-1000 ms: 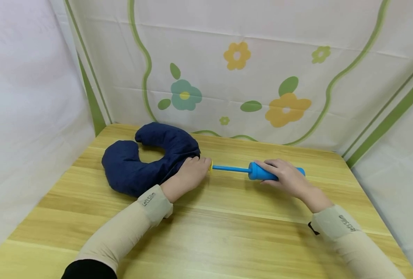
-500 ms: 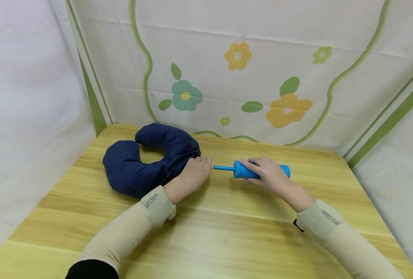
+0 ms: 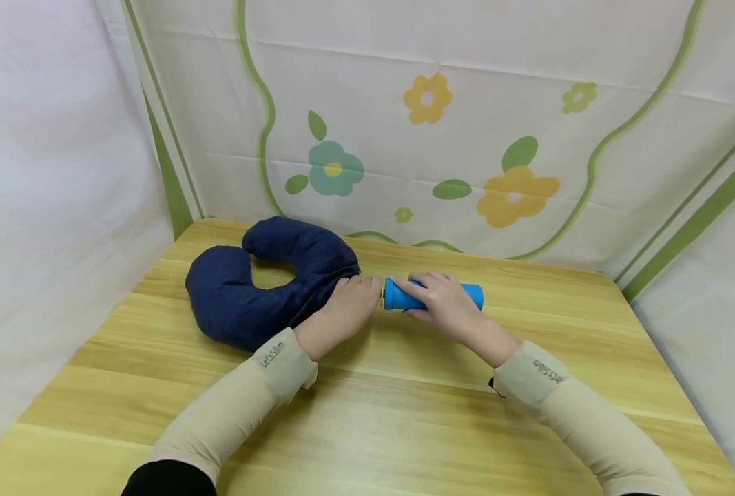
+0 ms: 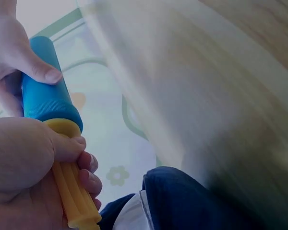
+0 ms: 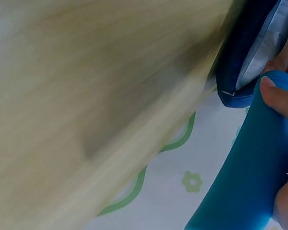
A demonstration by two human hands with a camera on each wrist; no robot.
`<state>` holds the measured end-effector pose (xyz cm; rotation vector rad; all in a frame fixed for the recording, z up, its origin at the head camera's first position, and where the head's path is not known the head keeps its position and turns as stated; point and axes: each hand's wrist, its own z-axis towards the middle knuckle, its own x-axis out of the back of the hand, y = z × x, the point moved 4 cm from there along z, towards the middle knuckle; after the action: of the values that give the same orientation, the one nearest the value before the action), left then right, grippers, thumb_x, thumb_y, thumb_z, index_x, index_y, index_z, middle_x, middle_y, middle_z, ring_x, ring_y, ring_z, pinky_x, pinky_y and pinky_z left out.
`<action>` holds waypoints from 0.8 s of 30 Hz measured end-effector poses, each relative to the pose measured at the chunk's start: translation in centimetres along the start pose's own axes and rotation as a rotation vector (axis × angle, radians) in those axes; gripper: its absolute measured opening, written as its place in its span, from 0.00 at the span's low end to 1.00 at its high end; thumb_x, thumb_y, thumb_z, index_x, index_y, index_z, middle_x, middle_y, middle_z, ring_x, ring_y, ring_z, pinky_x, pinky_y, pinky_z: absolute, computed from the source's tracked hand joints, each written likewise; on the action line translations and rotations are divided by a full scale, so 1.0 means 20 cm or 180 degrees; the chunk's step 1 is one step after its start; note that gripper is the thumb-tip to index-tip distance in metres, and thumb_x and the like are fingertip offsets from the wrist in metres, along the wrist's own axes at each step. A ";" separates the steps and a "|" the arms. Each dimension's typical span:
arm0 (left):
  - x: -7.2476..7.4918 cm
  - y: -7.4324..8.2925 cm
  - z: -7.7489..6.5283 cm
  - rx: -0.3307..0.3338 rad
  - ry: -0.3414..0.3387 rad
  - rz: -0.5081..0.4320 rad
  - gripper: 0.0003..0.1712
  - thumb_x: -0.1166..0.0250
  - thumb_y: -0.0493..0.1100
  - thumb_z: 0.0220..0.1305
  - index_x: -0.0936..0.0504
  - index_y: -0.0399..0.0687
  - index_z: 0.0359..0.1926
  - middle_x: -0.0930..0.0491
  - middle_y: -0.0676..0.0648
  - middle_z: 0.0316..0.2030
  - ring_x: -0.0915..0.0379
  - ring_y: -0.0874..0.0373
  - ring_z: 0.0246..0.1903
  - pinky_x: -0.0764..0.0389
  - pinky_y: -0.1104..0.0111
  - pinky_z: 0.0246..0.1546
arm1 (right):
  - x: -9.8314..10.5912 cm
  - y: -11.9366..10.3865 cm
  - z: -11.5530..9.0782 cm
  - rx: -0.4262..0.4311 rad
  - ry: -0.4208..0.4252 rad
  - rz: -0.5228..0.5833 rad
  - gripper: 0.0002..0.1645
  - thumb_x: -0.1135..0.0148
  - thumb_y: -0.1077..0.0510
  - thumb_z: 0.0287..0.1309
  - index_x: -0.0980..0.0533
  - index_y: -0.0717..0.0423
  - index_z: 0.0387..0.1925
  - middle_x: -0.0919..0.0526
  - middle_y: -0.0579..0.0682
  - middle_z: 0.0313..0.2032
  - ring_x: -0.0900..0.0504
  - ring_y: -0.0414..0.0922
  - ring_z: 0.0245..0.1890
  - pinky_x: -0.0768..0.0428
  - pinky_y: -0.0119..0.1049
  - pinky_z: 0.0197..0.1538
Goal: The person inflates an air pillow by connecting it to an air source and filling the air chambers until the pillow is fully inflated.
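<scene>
A hand air pump lies level between the two hands, its blue barrel (image 3: pixel 471 295) pushed up against its yellow grip end (image 4: pixel 73 189). My left hand (image 3: pixel 353 303) wraps its fingers and thumb around that yellow end, beside the pillow. My right hand (image 3: pixel 446 304) grips the blue barrel near its ribbed collar (image 4: pixel 53 111). The navy U-shaped neck pillow (image 3: pixel 218 296) lies to the left, its curved back by the left hand. A pale inner layer (image 5: pixel 265 45) shows through an opening in the navy cover. The yellow tip points at the pillow; its very end is partly hidden.
A wood-grain table (image 3: pixel 392 441) carries everything. Behind it hangs a white cloth backdrop (image 3: pixel 367 89) with printed flowers, and white cloth (image 3: pixel 51 207) also walls the left side. Pale sleeves (image 3: pixel 231 406) cover both forearms.
The right hand has slid the blue barrel leftward to the left hand, and the blue rod that showed between them has gone inside. The left hand and pillow stay nearly in place.
</scene>
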<state>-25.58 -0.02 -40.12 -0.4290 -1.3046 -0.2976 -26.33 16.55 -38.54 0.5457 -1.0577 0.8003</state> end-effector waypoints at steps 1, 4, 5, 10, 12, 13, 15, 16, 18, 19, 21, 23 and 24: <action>0.00 0.00 0.00 -0.0002 -0.0050 -0.0047 0.03 0.41 0.36 0.77 0.27 0.42 0.43 0.22 0.46 0.34 0.30 0.54 0.29 0.28 0.65 0.33 | 0.00 0.01 0.00 0.0013 -0.0006 -0.0003 0.42 0.20 0.54 0.53 0.25 0.53 0.69 0.17 0.61 0.53 0.19 0.60 0.52 0.22 0.60 0.52; -0.01 -0.02 0.01 -0.0011 -0.0184 -0.0170 0.02 0.43 0.36 0.78 0.27 0.43 0.43 0.22 0.47 0.37 0.30 0.53 0.31 0.28 0.63 0.35 | 0.00 0.04 -0.01 0.0076 -0.0001 0.0008 0.43 0.19 0.54 0.53 0.26 0.53 0.69 0.17 0.61 0.53 0.19 0.60 0.52 0.23 0.60 0.53; -0.01 -0.02 0.01 -0.0009 -0.0220 -0.0204 0.02 0.43 0.36 0.78 0.28 0.43 0.44 0.22 0.47 0.37 0.30 0.53 0.31 0.28 0.63 0.35 | 0.01 0.05 -0.02 0.0098 0.0010 0.0010 0.43 0.19 0.54 0.52 0.26 0.52 0.70 0.17 0.61 0.53 0.19 0.60 0.52 0.23 0.60 0.53; -0.01 -0.04 0.02 -0.0030 -0.0245 -0.0333 0.02 0.44 0.35 0.78 0.28 0.44 0.43 0.25 0.48 0.35 0.34 0.53 0.30 0.30 0.63 0.35 | 0.03 0.14 -0.10 0.0160 0.0104 0.0010 0.44 0.18 0.55 0.49 0.26 0.52 0.69 0.17 0.61 0.52 0.18 0.62 0.52 0.24 0.62 0.54; -0.01 -0.04 0.01 -0.0052 -0.0218 -0.0361 0.03 0.44 0.34 0.78 0.29 0.43 0.42 0.27 0.48 0.33 0.36 0.53 0.29 0.32 0.63 0.34 | 0.05 0.19 -0.14 0.0201 0.0151 -0.0015 0.45 0.17 0.56 0.48 0.26 0.53 0.68 0.17 0.61 0.52 0.18 0.62 0.51 0.23 0.63 0.53; -0.01 -0.04 0.01 -0.0063 -0.0206 -0.0370 0.03 0.44 0.34 0.78 0.29 0.43 0.42 0.28 0.49 0.32 0.37 0.53 0.28 0.32 0.64 0.34 | 0.05 0.21 -0.17 0.0237 0.0179 -0.0034 0.46 0.17 0.57 0.47 0.26 0.53 0.68 0.17 0.61 0.51 0.18 0.63 0.50 0.23 0.63 0.52; -0.01 -0.04 0.01 -0.0077 -0.0212 -0.0393 0.03 0.45 0.33 0.78 0.29 0.43 0.42 0.29 0.49 0.31 0.38 0.53 0.28 0.33 0.64 0.34 | 0.07 0.25 -0.21 0.0319 0.0238 -0.0073 0.46 0.17 0.56 0.46 0.26 0.54 0.68 0.17 0.62 0.50 0.18 0.63 0.49 0.22 0.63 0.50; -0.01 -0.04 0.01 -0.0081 -0.0207 -0.0416 0.04 0.45 0.33 0.78 0.29 0.43 0.42 0.29 0.49 0.31 0.38 0.53 0.28 0.33 0.63 0.34 | 0.08 0.27 -0.24 0.0362 0.0271 -0.0104 0.43 0.19 0.52 0.51 0.26 0.54 0.68 0.17 0.62 0.50 0.18 0.63 0.48 0.22 0.63 0.49; -0.01 -0.05 0.01 -0.0082 -0.0223 -0.0450 0.04 0.46 0.33 0.78 0.30 0.43 0.41 0.29 0.48 0.31 0.37 0.53 0.28 0.33 0.63 0.34 | 0.10 0.31 -0.28 0.0445 0.0343 -0.0146 0.37 0.29 0.44 0.62 0.27 0.54 0.67 0.17 0.62 0.49 0.17 0.63 0.46 0.22 0.63 0.48; -0.01 -0.05 0.01 -0.0084 -0.0237 -0.0455 0.04 0.46 0.33 0.79 0.30 0.43 0.42 0.29 0.48 0.32 0.37 0.53 0.29 0.32 0.63 0.34 | 0.11 0.33 -0.30 0.0476 0.0376 -0.0162 0.36 0.35 0.39 0.66 0.27 0.54 0.67 0.17 0.62 0.48 0.17 0.63 0.45 0.21 0.63 0.47; -0.02 -0.05 0.01 -0.0081 -0.0269 -0.0463 0.04 0.47 0.33 0.79 0.30 0.43 0.42 0.28 0.48 0.33 0.36 0.53 0.30 0.32 0.63 0.35 | 0.13 0.37 -0.34 0.0523 0.0431 -0.0198 0.37 0.51 0.33 0.72 0.26 0.54 0.67 0.17 0.62 0.48 0.17 0.63 0.44 0.21 0.63 0.47; -0.02 -0.06 0.01 -0.0076 -0.0291 -0.0450 0.03 0.47 0.33 0.79 0.29 0.43 0.43 0.27 0.48 0.34 0.35 0.53 0.30 0.31 0.63 0.36 | 0.14 0.40 -0.37 0.0561 0.0467 -0.0230 0.40 0.59 0.31 0.74 0.26 0.54 0.67 0.17 0.62 0.47 0.17 0.62 0.43 0.21 0.63 0.46; -0.02 -0.06 0.01 -0.0070 -0.0300 -0.0447 0.03 0.47 0.34 0.79 0.29 0.43 0.44 0.27 0.48 0.34 0.35 0.53 0.30 0.30 0.63 0.36 | 0.14 0.42 -0.38 0.0577 0.0474 -0.0243 0.40 0.60 0.31 0.74 0.27 0.54 0.68 0.17 0.62 0.47 0.17 0.62 0.43 0.21 0.62 0.45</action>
<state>-26.38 -0.97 -40.39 -0.3741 -1.4277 -0.4137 -28.17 28.11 -38.91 0.6657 -0.8276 0.8608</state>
